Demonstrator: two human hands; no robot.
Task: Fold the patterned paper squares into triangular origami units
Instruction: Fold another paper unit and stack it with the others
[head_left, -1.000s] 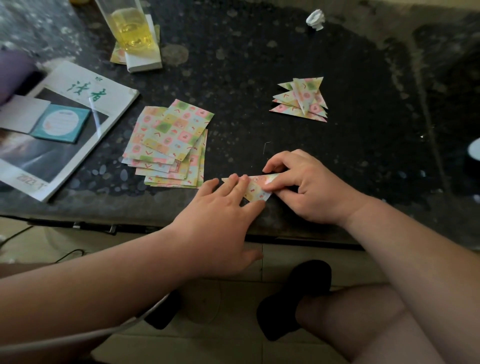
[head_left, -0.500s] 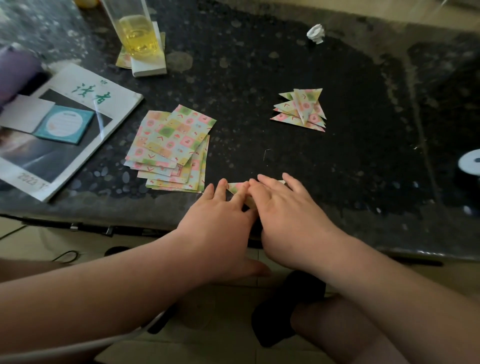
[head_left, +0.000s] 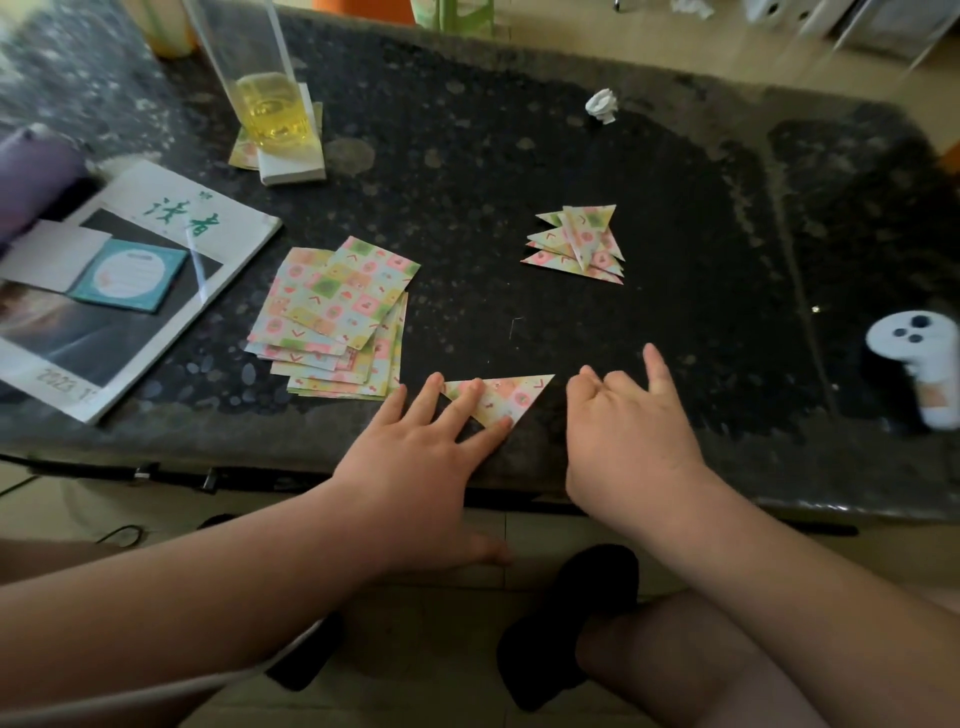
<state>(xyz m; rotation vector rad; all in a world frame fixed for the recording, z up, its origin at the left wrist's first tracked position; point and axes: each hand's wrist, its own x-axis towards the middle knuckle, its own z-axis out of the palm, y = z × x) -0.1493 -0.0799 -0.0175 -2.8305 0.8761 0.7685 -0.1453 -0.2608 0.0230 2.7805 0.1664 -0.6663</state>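
Observation:
A folded patterned triangle (head_left: 511, 396) lies flat near the table's front edge. My left hand (head_left: 415, 467) presses straight fingers on its left half. My right hand (head_left: 631, 431) sits just to the right of it, apart from the paper, with most fingers curled and one finger stretched forward, holding nothing. A stack of unfolded patterned squares (head_left: 337, 317) lies to the left. A small pile of finished triangular units (head_left: 579, 244) rests farther back on the dark stone table (head_left: 675, 322).
A magazine (head_left: 119, 291) with a teal card lies at the left. A tall glass of yellow liquid (head_left: 265, 98) stands on a white block at the back. A crumpled white paper ball (head_left: 602, 106) and a white controller (head_left: 919, 364) lie at the right.
My right hand has lifted off the paper and slid right, uncovering the folded triangle. My left hand stays pressing it. The camera has tilted up a little.

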